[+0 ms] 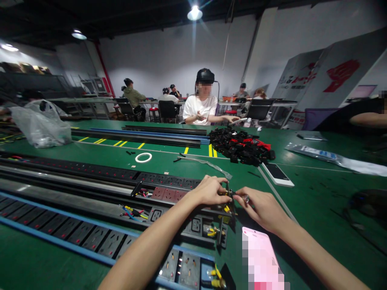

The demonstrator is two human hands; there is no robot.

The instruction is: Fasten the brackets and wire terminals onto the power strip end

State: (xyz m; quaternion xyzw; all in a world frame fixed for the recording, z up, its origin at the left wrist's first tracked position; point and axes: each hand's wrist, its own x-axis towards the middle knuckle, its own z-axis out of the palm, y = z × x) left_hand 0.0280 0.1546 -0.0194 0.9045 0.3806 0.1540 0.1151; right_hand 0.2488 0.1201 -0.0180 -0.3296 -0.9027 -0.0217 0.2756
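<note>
My left hand (210,190) reaches over the power strips, its thumb and fingers closed around the black end plate (232,215) of one strip. From the right, my right hand (261,207) grips a short screwdriver (246,198) whose clear handle end shows between the fingers. Its tip points at the end plate, but the exact contact is hidden by my fingers. Below my left wrist, another black power strip (196,224) has yellow-sleeved wires at its end. Nearest to me lies a blue-framed power strip (189,268), also with yellow wire ends.
A pink phone (261,249) lies just below my right hand. Beyond are a white phone (278,174), a heap of black and red parts (238,145), a white ring (143,157) and a plastic bag (45,125). Across the green table sits a person (201,102) in a white shirt.
</note>
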